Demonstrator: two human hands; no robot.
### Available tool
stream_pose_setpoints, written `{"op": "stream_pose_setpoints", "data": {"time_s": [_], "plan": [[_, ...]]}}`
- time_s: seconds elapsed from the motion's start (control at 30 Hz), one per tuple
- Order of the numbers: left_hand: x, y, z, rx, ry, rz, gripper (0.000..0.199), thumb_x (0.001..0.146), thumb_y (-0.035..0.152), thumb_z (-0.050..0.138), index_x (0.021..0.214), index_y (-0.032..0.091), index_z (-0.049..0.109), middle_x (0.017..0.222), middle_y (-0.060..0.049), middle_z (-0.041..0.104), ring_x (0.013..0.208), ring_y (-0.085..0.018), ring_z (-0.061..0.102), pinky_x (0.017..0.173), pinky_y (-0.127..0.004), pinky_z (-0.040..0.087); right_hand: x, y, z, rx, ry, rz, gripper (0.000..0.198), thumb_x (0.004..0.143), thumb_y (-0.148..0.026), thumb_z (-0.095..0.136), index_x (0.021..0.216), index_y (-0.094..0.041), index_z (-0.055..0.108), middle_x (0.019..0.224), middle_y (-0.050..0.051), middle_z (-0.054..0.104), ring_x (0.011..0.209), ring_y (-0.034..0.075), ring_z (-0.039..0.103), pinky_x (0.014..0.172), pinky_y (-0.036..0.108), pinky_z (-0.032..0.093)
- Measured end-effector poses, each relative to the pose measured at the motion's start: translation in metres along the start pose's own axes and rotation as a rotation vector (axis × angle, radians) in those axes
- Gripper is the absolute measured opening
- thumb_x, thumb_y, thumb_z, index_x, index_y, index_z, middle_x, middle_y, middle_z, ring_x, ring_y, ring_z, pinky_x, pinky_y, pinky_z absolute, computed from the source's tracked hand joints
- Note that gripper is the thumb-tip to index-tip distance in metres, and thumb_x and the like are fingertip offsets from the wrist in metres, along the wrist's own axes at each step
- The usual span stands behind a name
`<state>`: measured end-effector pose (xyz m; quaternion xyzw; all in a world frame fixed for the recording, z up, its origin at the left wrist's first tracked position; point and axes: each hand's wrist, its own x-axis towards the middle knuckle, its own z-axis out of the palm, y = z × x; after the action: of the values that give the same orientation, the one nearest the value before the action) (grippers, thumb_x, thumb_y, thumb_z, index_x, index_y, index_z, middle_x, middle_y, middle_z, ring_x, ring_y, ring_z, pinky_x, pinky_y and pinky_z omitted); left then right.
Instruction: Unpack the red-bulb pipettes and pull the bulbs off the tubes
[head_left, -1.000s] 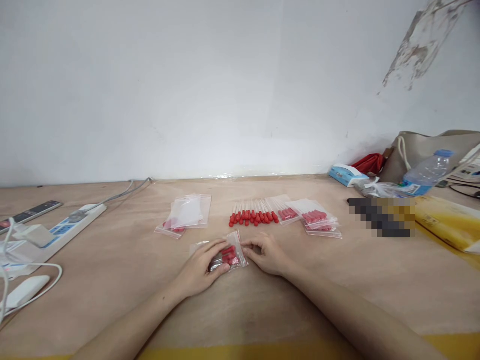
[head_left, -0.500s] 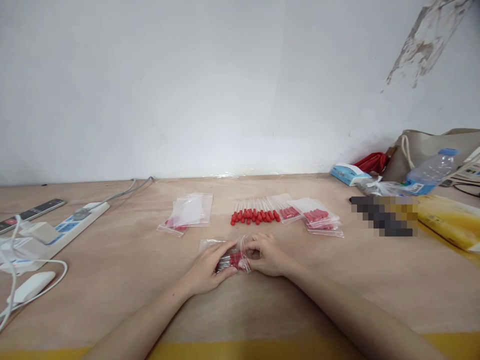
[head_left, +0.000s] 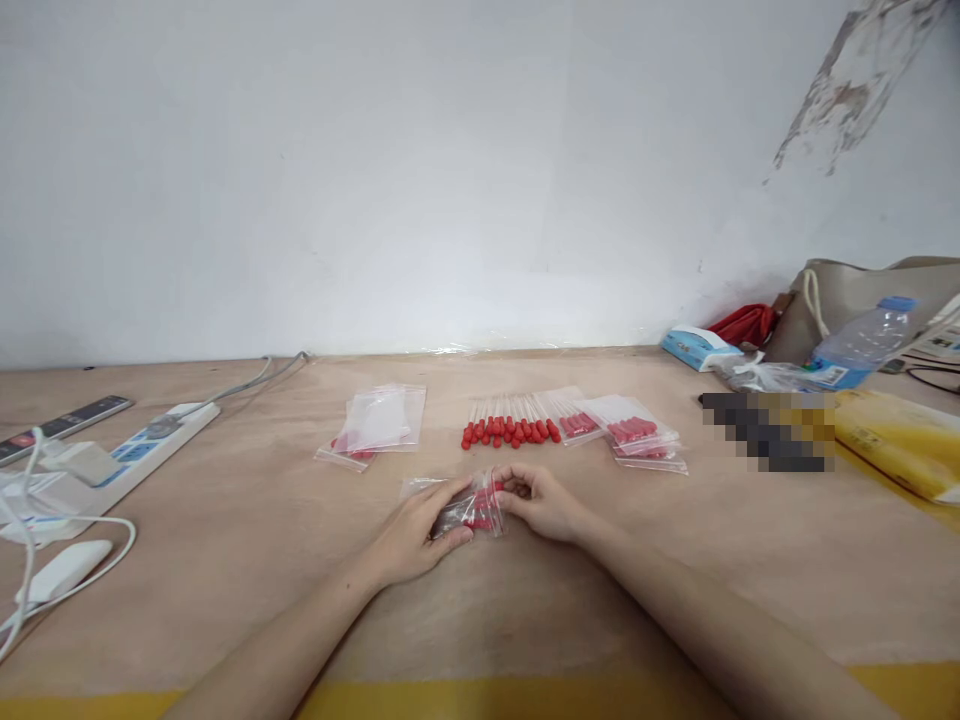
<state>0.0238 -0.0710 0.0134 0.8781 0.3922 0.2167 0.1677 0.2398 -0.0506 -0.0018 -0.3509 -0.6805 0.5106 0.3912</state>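
Observation:
In front of me a clear zip bag lies on the table with several red-bulbed droppers inside, their thin clear stems pointing left. My left hand holds the bag down, its thumb and fingers curved around the two sides. At the bag's right end, my right hand pinches the zip edge between thumb and fingers. Just beyond, a row of loose droppers has its red bulbs toward me. Filled zip bags are stacked to the right of that row, and flat bags lie to its left.
A power strip with chargers and cables lies on the left, beside a remote control. At the right are a blue tissue pack, a plastic bottle, a bag and a yellow packet. The wall borders the table's back.
The bag's open end has flattened and its edge now lies over the red bulbs. My right hand has shifted slightly right along that edge; my left hand is almost unmoved.

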Motion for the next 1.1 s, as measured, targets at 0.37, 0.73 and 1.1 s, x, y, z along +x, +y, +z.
{"op": "stream_pose_setpoints", "data": {"time_s": [0.37, 0.73, 1.1], "plan": [[-0.004, -0.009, -0.009, 0.161, -0.072, 0.058, 0.049, 0.084, 0.043, 0.047, 0.130, 0.027, 0.039, 0.136, -0.005, 0.040, 0.123, -0.023, 0.037, 0.101, -0.041, 0.034, 0.005, -0.014, -0.093, 0.324, 0.373, 0.098, 0.033, 0.060, -0.036, 0.073, 0.085, -0.018, 0.063, 0.081, 0.003, 0.068, 0.066, 0.011, 0.062, 0.067, 0.024, 0.048], [-0.008, -0.011, -0.016, 0.187, -0.063, 0.041, 0.048, 0.083, 0.043, 0.047, 0.128, 0.025, 0.042, 0.133, -0.006, 0.043, 0.123, -0.023, 0.039, 0.101, -0.043, 0.035, 0.091, -0.023, -0.002, -0.825, 0.284, -0.379, 0.025, 0.088, -0.022, 0.040, 0.105, -0.017, 0.058, 0.103, 0.006, 0.064, 0.095, 0.012, 0.057, 0.083, 0.024, 0.042], [-0.009, -0.014, -0.018, 0.139, -0.065, 0.042, 0.048, 0.082, 0.044, 0.049, 0.126, 0.026, 0.044, 0.133, -0.006, 0.043, 0.122, -0.023, 0.039, 0.100, -0.042, 0.035, 0.102, -0.014, 0.025, -1.304, 0.058, -0.313, 0.017, 0.081, -0.023, 0.050, 0.079, -0.015, 0.065, 0.086, 0.009, 0.066, 0.092, 0.023, 0.051, 0.081, 0.040, 0.029]]}}
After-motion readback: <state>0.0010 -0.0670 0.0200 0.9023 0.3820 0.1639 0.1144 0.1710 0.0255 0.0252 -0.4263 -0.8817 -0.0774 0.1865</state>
